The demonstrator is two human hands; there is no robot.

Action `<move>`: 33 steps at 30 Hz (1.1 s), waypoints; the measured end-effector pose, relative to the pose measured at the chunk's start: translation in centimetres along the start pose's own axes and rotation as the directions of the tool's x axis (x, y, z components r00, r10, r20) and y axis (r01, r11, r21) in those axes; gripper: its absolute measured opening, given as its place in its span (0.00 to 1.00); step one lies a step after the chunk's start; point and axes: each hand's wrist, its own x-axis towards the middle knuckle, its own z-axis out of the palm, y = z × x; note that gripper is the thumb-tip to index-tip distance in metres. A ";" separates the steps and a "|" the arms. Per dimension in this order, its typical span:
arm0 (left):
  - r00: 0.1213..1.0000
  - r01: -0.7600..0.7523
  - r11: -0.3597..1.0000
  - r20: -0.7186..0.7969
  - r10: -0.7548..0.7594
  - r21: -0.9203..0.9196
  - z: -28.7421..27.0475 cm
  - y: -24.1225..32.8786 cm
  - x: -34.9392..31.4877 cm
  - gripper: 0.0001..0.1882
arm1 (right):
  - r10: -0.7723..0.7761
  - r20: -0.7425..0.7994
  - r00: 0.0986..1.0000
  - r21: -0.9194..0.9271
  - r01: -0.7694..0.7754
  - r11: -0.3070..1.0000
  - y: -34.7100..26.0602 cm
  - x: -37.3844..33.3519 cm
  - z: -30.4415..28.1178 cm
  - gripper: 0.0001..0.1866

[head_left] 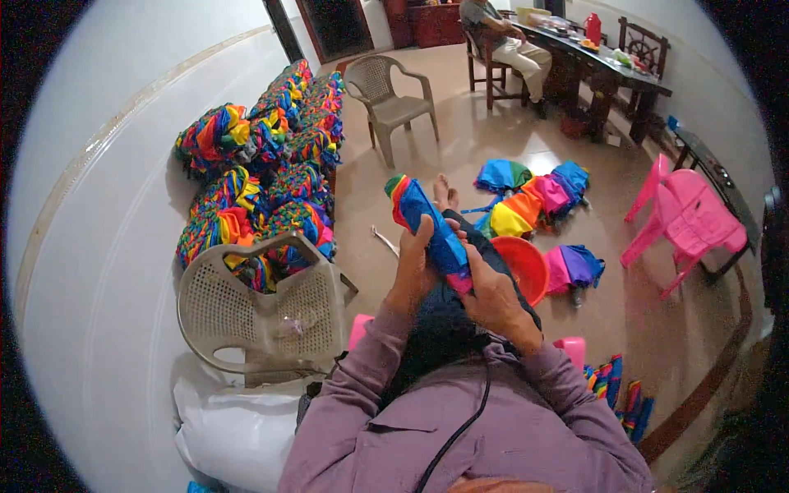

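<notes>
Over my lap I hold a folded umbrella with blue, red, yellow, green and pink panels. It tilts, with its green and red end up and to the left. My left hand is closed around its left side, thumb lying along the cloth. My right hand grips it near the lower pink end. A red plastic basin stands just right of my legs. Beyond it, loosely gathered rainbow umbrellas lie on the floor, and a pink and purple umbrella lies beside the basin.
Bundles of rainbow umbrellas are piled along the left wall. A beige chair stands at my left, and another beige chair ahead. A pink chair is at right. A seated person is by a dark table.
</notes>
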 end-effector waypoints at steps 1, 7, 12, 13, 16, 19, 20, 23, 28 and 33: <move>1.000 -0.022 0.999 -0.016 0.023 0.037 0.1 -0.2 0.0 0.33 | -0.010 0.012 1.000 -0.020 0.010 1.000 0.0 0.0 0.1 0.35; 0.997 -0.047 0.999 -0.054 0.048 0.018 -0.6 -0.1 -0.3 0.34 | 0.016 0.096 0.995 0.330 -0.047 0.943 -0.3 0.3 0.5 0.33; 0.997 -0.073 0.997 -0.020 0.073 0.036 0.2 0.2 -0.6 0.32 | 0.086 0.238 0.968 0.556 -0.208 0.805 -0.9 0.3 -0.7 0.29; 0.997 -0.070 0.998 -0.028 0.070 0.007 0.6 0.4 -0.7 0.31 | 0.102 0.280 0.955 0.609 -0.259 0.750 -0.9 0.4 -0.8 0.28; 0.997 -0.075 0.997 -0.013 0.074 -0.029 1.2 0.8 -0.8 0.30 | 0.093 0.330 0.939 0.684 -0.306 0.662 -0.4 0.5 -0.7 0.27; 0.995 -0.090 0.995 0.030 0.092 -0.042 1.5 0.8 -0.9 0.30 | 0.103 0.386 0.917 0.732 -0.373 0.570 -0.2 0.1 -1.2 0.26; 0.995 -0.083 0.996 0.042 0.085 -0.037 1.6 0.9 -0.9 0.30 | 0.112 0.419 0.901 0.747 -0.412 0.522 -0.4 0.1 -1.4 0.25; 0.995 -0.069 0.997 0.066 0.070 -0.026 1.7 1.0 -0.9 0.31 | 0.094 0.422 0.902 0.783 -0.415 0.463 -0.1 0.2 -1.2 0.23; 0.987 -0.069 0.998 0.143 0.067 0.007 1.6 1.3 -0.6 0.33 | 0.016 0.451 0.892 0.848 -0.434 0.304 -0.1 0.0 -2.0 0.20; 0.979 -0.087 0.995 0.186 0.077 0.047 2.3 1.4 -0.7 0.37 | 0.022 0.514 0.858 0.850 -0.512 0.127 0.1 -0.4 -1.7 0.19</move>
